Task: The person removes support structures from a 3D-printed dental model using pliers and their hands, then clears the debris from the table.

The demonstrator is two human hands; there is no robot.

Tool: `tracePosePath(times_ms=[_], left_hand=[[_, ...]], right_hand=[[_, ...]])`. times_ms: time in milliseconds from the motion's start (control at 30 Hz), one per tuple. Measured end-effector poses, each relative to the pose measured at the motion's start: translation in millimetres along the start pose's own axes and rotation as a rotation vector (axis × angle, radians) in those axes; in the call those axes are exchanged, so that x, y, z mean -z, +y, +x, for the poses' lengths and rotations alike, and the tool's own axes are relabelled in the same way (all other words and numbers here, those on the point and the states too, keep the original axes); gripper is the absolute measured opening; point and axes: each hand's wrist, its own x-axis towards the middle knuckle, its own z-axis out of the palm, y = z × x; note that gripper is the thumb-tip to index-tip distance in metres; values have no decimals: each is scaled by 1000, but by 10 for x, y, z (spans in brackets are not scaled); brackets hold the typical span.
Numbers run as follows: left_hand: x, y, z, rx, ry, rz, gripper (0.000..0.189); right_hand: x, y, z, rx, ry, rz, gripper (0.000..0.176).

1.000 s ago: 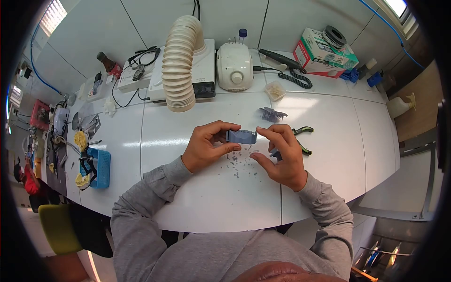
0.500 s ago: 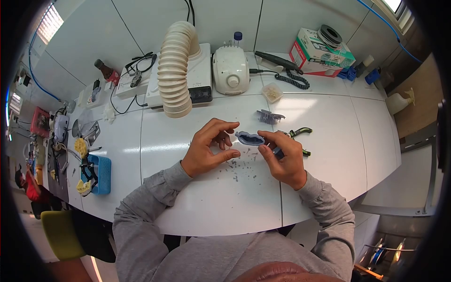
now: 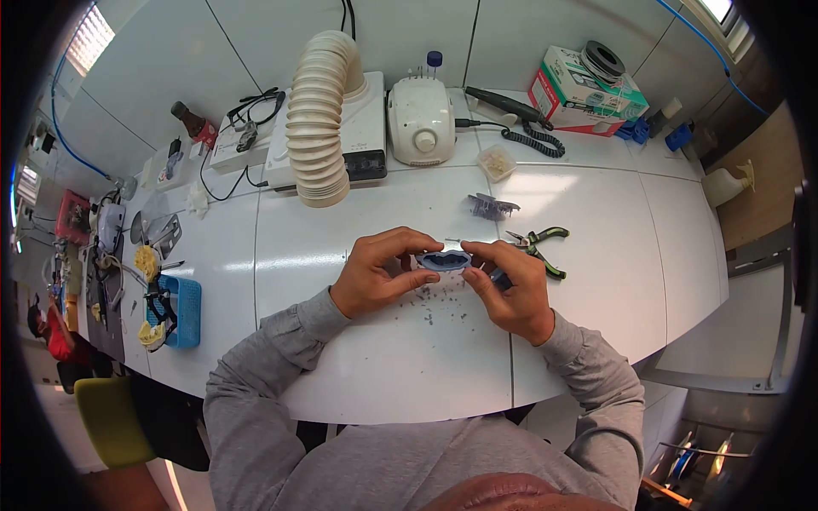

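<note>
White table (image 3: 341,375) sits below 2 hands, left (image 3: 381,271) and right (image 3: 514,289), fingers pinching 1 blue-gray piece (image 3: 444,261).

We record a white tabletop (image 3: 358,366), grey sleeves (image 3: 294,328), a blue-grey piece (image 3: 444,261), and green-and-black pliers (image 3: 537,242); the basket (image 3: 189,313) is light blue.

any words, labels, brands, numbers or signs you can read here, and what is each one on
None can be read with certainty.
Box at the back right: printing on its sides, too small and blurred to read.
Bottle at the back left: red label, no legible wording.
White unit with the dial: faint marks, too small to read.
</note>
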Motion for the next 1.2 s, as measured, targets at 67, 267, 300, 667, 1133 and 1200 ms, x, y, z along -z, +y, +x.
tracePosePath(times_ms=[67, 267, 300, 667, 1133, 1200], left_hand=[[-8, -19, -18, 37, 3, -24, 41], [5, -13, -27, 99, -1, -59, 39], [7, -11, -30, 120, -8, -54, 39], [-56, -105, -22, 14, 93, -169, 39], [-31, 0, -22, 70, -19, -20, 36], [-32, -3, -27, 33, -10, 65, 39]], right_hand=[[12, -4, 15, -16, 31, 14, 36], [65, -30, 26, 66, 95, -57, 38], [78, -53, 10, 75, 70, -82, 37], [34, -90, -22, 124, 34, -79, 33], [-45, -186, 173, 320, 112, -327, 24], [-72, -208, 180, 266, 84, -349, 21]])
